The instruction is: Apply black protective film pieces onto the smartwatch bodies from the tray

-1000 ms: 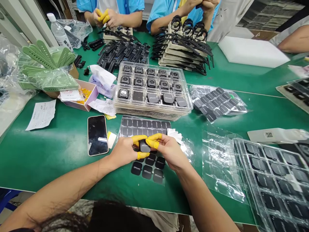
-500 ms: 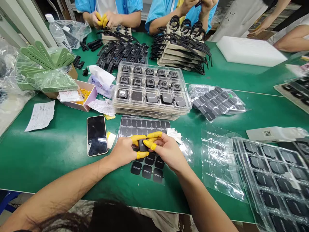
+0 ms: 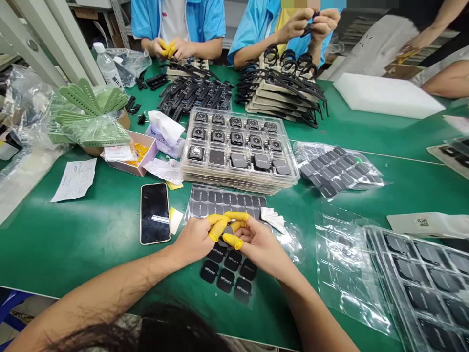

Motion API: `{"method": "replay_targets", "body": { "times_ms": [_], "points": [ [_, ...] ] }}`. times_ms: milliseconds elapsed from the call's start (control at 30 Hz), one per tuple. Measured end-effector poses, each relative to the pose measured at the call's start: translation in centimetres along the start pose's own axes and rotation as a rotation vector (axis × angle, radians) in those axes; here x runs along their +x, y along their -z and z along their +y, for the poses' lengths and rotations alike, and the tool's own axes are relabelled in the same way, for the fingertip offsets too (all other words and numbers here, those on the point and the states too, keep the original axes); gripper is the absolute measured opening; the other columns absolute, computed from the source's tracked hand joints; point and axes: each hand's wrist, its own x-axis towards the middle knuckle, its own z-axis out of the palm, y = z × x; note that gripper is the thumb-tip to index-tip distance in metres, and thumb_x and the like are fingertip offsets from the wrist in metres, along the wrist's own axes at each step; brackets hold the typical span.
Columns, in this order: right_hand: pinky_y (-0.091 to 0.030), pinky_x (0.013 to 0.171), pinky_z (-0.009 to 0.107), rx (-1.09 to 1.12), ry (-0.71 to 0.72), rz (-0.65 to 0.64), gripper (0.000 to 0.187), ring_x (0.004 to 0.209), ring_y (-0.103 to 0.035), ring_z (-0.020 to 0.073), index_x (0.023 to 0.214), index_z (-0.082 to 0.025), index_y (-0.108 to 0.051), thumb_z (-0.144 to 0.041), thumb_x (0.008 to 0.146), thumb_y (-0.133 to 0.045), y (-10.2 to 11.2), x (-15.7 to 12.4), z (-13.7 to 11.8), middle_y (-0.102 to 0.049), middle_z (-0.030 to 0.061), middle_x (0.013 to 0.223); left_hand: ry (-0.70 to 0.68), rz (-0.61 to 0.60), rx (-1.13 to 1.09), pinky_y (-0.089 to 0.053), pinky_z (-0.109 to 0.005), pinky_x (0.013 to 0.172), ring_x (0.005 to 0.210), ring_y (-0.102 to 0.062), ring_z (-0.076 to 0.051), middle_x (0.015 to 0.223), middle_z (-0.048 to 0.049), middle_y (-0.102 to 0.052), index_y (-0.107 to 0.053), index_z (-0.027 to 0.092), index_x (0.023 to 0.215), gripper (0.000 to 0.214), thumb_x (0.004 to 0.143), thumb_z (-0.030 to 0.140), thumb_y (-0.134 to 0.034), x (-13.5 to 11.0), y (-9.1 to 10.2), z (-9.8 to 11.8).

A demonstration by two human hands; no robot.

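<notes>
Between the yellow-cotted fingers of both hands is a small dark smartwatch body (image 3: 226, 234), mostly hidden by the fingers. My left hand (image 3: 196, 238) pinches it from the left, with thumb and index finger closed on its face side. On the right, my right hand (image 3: 262, 244) grips the opposite edge, thumb in front and fingers behind. Just below the hands lies a clear sheet of black square screen films (image 3: 225, 280) with white lettering. Another film sheet (image 3: 230, 198) lies beyond them, partly covered by my fingers. A crumpled white tissue (image 3: 273, 218) touches its right end.
Stacked clear trays (image 3: 240, 182) hold smartwatch bodies ahead; further trays (image 3: 414, 261) stand at right beside a plastic bag (image 3: 340, 274). A phone (image 3: 154, 213) lies left, near a box of yellow finger cots (image 3: 141, 154). Two co-workers in blue sit opposite, behind piled black straps (image 3: 198, 90).
My left thumb and index finger have closed over the watch's face, which showed its lettering before. The whole view has shifted slightly, so the table sits lower and further right.
</notes>
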Motion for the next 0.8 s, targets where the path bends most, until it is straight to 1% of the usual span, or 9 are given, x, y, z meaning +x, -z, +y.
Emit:
{"method": "replay_targets", "body": {
  "times_ms": [67, 167, 233, 300, 433, 533, 600, 667, 800],
  "points": [
    [-0.067, 0.06, 0.038, 0.004, 0.052, 0.033, 0.042, 0.067, -0.072, 0.021, 0.116, -0.034, -0.08, -0.047, 0.079, -0.096, 0.3, -0.2, -0.6, -0.076, 0.0009, 0.084, 0.041, -0.012, -0.038, -0.062, -0.033, 0.075, 0.08, -0.083, -0.024, 0.092, -0.0064, -0.089, -0.078, 0.02, 0.132, 0.038, 0.104, 0.028, -0.054, 0.0, -0.3, -0.2],
    [-0.07, 0.065, 0.041, -0.019, 0.232, 0.223, 0.028, 0.074, -0.076, 0.0226, 0.107, -0.033, -0.082, -0.05, 0.086, -0.09, 0.8, 1.3, -2.9, -0.079, 0.002, 0.088, 0.077, -0.036, -0.232, -0.065, -0.035, 0.085, 0.089, -0.086, -0.025, 0.092, -0.0069, -0.089, -0.068, 0.019, 0.148, 0.048, 0.112, 0.043, -0.048, 0.0, -0.6, -0.3],
    [-0.069, 0.068, 0.041, -0.098, 0.348, 0.35, 0.027, 0.079, -0.077, 0.0226, 0.107, -0.03, -0.082, -0.049, 0.088, -0.089, 1.1, 4.1, -5.3, -0.081, 0.0035, 0.094, 0.073, -0.045, -0.29, -0.066, -0.036, 0.088, 0.088, -0.086, -0.025, 0.091, -0.0075, -0.089, -0.069, 0.017, 0.145, 0.05, 0.111, 0.049, -0.049, 0.1, -0.8, -0.3],
    [-0.066, 0.07, 0.04, -0.248, 0.416, 0.405, 0.031, 0.078, -0.074, 0.0209, 0.11, -0.026, -0.083, -0.047, 0.088, -0.087, 1.3, 7.8, -7.9, -0.08, 0.0052, 0.098, 0.06, -0.033, -0.29, -0.066, -0.038, 0.087, 0.086, -0.086, -0.025, 0.091, -0.0085, -0.089, -0.073, 0.017, 0.139, 0.049, 0.11, 0.05, -0.052, 0.1, -0.9, -0.4],
    [-0.06, 0.079, 0.046, -0.719, 0.331, 0.333, 0.029, 0.073, -0.065, 0.0211, 0.111, -0.022, -0.085, -0.041, 0.089, -0.084, 1.5, 14.0, -11.6, -0.075, 0.0068, 0.092, 0.055, -0.023, -0.288, -0.067, -0.037, 0.085, 0.087, -0.086, -0.026, 0.091, -0.0098, -0.089, -0.075, 0.015, 0.137, 0.05, 0.108, 0.049, -0.053, 0.0, -1.0, -0.6],
    [-0.057, 0.088, 0.051, -1.012, 0.396, 0.409, 0.03, 0.088, -0.067, 0.0282, 0.11, -0.02, -0.086, -0.044, 0.091, -0.083, 0.7, 15.5, -12.5, -0.072, 0.0128, 0.104, 0.069, -0.054, -0.275, -0.066, -0.037, 0.083, 0.085, -0.086, -0.025, 0.092, -0.0087, -0.09, -0.075, 0.016, 0.139, 0.049, 0.107, 0.048, -0.054, 0.1, -0.9, -0.4],
    [-0.056, 0.091, 0.051, -1.105, 0.448, 0.394, 0.033, 0.094, -0.067, 0.031, 0.114, -0.02, -0.086, -0.046, 0.097, -0.076, -0.6, 15.7, -12.6, -0.07, 0.0148, 0.107, 0.076, -0.081, -0.259, -0.066, -0.037, 0.083, 0.085, -0.085, -0.026, 0.093, -0.0084, -0.09, -0.075, 0.017, 0.139, 0.049, 0.107, 0.048, -0.055, 0.2, -0.8, -0.2],
    [-0.055, 0.09, 0.05, -1.176, 0.4, 0.28, 0.033, 0.092, -0.067, 0.031, 0.119, -0.018, -0.085, -0.042, 0.1, -0.072, -2.2, 16.0, -12.7, -0.069, 0.0152, 0.105, 0.09, -0.093, -0.251, -0.066, -0.037, 0.086, 0.088, -0.086, -0.026, 0.094, -0.0081, -0.09, -0.075, 0.017, 0.139, 0.048, 0.107, 0.046, -0.054, 0.2, -0.7, 0.0],
    [-0.055, 0.091, 0.045, -1.197, 0.342, 0.123, 0.03, 0.094, -0.066, 0.0289, 0.115, -0.015, -0.083, -0.036, 0.095, -0.076, -3.8, 17.6, -13.2, -0.071, 0.0161, 0.11, 0.122, -0.094, -0.257, -0.065, -0.035, 0.087, 0.09, -0.086, -0.025, 0.096, -0.0069, -0.09, -0.074, 0.018, 0.141, 0.047, 0.108, 0.045, -0.054, 0.2, -0.4, 0.0]
  ]
}}
